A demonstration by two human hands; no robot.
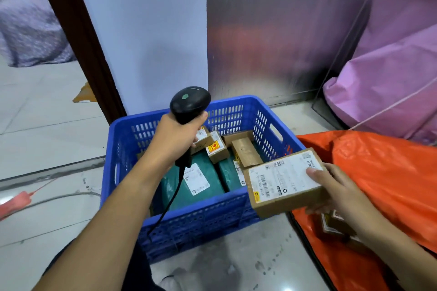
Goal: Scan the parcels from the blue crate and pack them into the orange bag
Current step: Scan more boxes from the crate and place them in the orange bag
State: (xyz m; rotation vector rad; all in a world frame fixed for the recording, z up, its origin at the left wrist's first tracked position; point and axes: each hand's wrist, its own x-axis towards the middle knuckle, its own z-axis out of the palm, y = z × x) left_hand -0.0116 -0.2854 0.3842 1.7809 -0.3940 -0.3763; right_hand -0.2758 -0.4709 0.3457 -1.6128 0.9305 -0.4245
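Note:
My left hand [176,136] grips a black handheld barcode scanner [189,104] above the blue crate [189,217], its cable hanging down over the crate's front wall. My right hand [335,191] holds a flat cardboard parcel [283,182] with a white shipping label facing up, over the crate's right front corner, beside the orange bag [378,172]. Inside the crate lie two green mailers [196,182] and several small cardboard boxes [217,149]. A few boxes [333,222] show in the bag's opening under my right wrist.
The crate stands on a pale tiled floor. A purple sack [397,73] leans at the right against a metal wall panel [283,30]. A brown door frame [80,38] rises at the left. A grey cable and a red handle [16,201] lie on the floor at left.

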